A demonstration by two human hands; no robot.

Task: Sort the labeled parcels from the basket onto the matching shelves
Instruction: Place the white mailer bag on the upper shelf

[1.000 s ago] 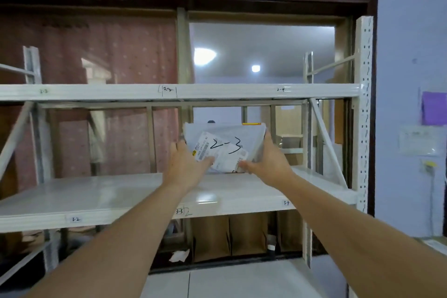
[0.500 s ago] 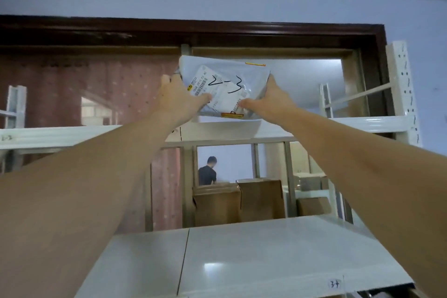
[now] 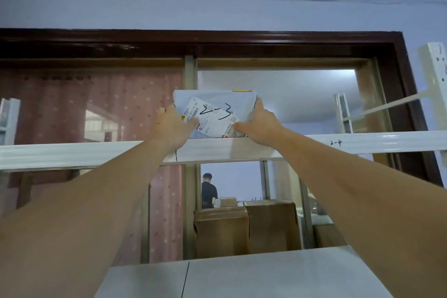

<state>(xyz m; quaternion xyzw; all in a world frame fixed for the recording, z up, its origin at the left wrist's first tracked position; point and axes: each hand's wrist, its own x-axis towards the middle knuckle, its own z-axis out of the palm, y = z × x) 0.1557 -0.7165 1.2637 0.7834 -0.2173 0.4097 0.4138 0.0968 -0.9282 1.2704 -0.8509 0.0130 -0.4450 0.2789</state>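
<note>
A grey plastic parcel (image 3: 215, 113) with a white shipping label and "2-3" handwritten on it stands at the front edge of the upper white shelf (image 3: 72, 152). Its lower edge is hidden behind the shelf's front beam. My left hand (image 3: 170, 126) grips its left side, thumb on the label. My right hand (image 3: 260, 124) grips its right side, thumb on the label's corner. Both arms are stretched up and forward. A handwritten "2-4" mark (image 3: 336, 143) sits on the beam to the right of the parcel.
The lower white shelf board (image 3: 266, 276) lies below my arms. Brown cardboard boxes (image 3: 244, 230) stand behind it. A white shelf upright (image 3: 435, 68) rises at the right. Behind the window a person (image 3: 208, 191) stands, and a pink curtain (image 3: 96, 104) hangs at the left.
The parcel has gone from the lower shelf level up past the upper beam, then down onto the upper shelf's front edge. Both hands keep their hold on it.
</note>
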